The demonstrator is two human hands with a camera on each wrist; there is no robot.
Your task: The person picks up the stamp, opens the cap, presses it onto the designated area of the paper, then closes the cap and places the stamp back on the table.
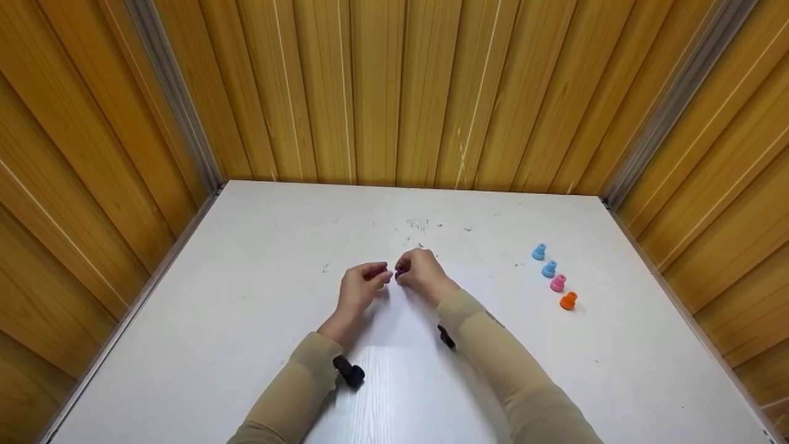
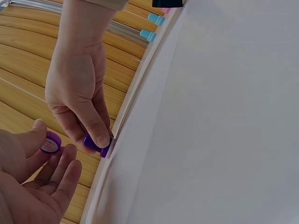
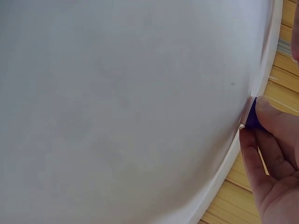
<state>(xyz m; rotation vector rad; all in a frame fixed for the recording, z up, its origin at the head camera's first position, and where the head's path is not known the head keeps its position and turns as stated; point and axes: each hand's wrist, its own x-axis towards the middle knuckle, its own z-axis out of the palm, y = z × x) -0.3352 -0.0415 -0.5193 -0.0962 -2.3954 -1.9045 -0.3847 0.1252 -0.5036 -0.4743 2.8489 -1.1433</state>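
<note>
My left hand (image 1: 359, 287) pinches a small round purple cap (image 2: 52, 140), whose white printed label shows in the left wrist view. Close to its right, my right hand (image 1: 422, 270) grips a purple toy stamp (image 2: 97, 145) between thumb and fingers. In the right wrist view, only part of that purple stamp (image 3: 252, 116) shows past the thumb. Cap and stamp are apart, with a narrow gap between the two hands. Below both hands lies a white sheet of paper (image 1: 394, 330) on the white table.
At the right of the table (image 1: 234, 296) stand two light blue stamps (image 1: 549, 269), a pink stamp (image 1: 558, 283) and an orange stamp (image 1: 569, 301) in a slanting row. Wood-patterned walls (image 1: 376, 92) close off the back and both sides. Dark smudges mark the table beyond the hands.
</note>
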